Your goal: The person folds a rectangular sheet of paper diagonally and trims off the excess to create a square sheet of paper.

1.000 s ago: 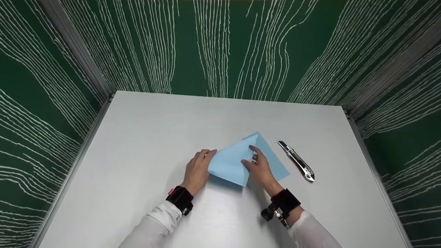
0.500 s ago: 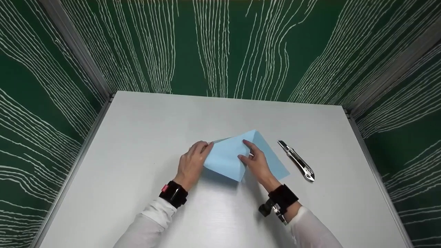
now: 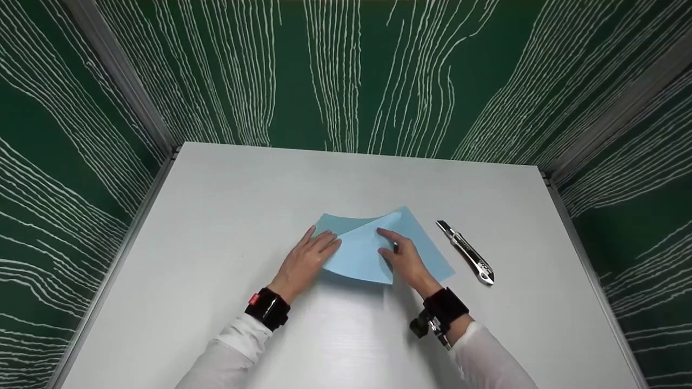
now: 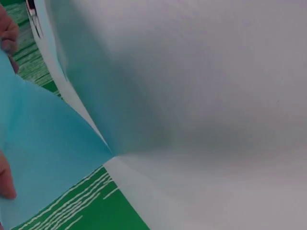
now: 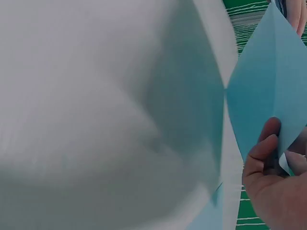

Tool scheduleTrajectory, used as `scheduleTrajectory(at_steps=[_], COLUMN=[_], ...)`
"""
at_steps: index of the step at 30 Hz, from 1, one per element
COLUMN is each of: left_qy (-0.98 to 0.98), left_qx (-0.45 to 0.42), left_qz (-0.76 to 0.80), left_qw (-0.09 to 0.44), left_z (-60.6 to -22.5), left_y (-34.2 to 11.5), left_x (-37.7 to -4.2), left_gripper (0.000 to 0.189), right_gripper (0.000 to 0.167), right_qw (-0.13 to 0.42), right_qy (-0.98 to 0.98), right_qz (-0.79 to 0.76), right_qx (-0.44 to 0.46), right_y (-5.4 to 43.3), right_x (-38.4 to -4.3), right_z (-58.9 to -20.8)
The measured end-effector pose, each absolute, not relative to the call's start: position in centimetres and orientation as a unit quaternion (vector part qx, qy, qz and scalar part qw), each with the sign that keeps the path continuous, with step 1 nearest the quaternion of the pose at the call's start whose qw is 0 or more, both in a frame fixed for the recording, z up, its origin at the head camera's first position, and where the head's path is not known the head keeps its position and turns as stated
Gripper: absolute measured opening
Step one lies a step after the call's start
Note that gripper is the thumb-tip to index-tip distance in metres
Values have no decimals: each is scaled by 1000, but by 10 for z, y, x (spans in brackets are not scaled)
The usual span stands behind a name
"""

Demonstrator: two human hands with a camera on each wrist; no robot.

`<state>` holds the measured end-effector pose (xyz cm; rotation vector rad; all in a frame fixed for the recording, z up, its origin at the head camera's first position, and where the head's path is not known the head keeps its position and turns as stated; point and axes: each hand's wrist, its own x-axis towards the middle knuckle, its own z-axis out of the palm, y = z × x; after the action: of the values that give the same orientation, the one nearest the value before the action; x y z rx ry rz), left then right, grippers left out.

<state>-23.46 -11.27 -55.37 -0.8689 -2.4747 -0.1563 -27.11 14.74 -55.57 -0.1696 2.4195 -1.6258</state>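
Note:
A light blue sheet of paper [image 3: 354,256] lies near the middle of the white table, with one part bent over another. Its front edge is raised and casts a shadow beneath. My left hand [image 3: 303,265] holds its left side, fingers over the overlapping layers. My right hand [image 3: 405,259] pinches the raised part, with forefinger and thumb on the upper face. In the right wrist view, the fingers of my right hand [image 5: 273,177] curl at the paper's edge. The left wrist view catches the paper [image 4: 48,139] from low down; most of my left hand is outside it.
A utility knife [image 3: 466,253] lies right of the paper, its blade end pointing to the back left. The white table [image 3: 243,183] is bordered by green walls [image 3: 335,75] with pale wavy lines at the back and sides.
The left hand first moved left and slightly back with the paper, then its fingers spread over it. More of the lower layer shows at the back left. The knife has not moved.

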Motion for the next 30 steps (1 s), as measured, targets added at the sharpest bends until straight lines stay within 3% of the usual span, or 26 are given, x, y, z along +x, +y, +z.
scheduleTrajectory(at_steps=[6,10,16,19,30], left_qy=[-922,-924,-939,-944,-950], left_qx=[-365,-350,-302,-294,-300], left_qz=[-114,-154,-148,-126,-69], left_qw=[60,-24,-67,-84,-61], left_z=[-558,-563,-569,-571,-569], left_y=[-116,-113,-110,-110,-105], left_x=[-222,-220,-224,-225,-225], left_gripper=[61,75,70,67,58], right_gripper=[50,50,46,46,57], right_qw=[133,144,160,142,-54], right_qy=[838,846,870,890,942], right_qz=[-523,-506,-461,-426,-260], right_qx=[-76,-85,-75,-81,-207], right_y=[151,149,143,141,141], right_x=[-269,-266,-261,-260,-258], right_z=[-571,-573,-579,-583,-596])
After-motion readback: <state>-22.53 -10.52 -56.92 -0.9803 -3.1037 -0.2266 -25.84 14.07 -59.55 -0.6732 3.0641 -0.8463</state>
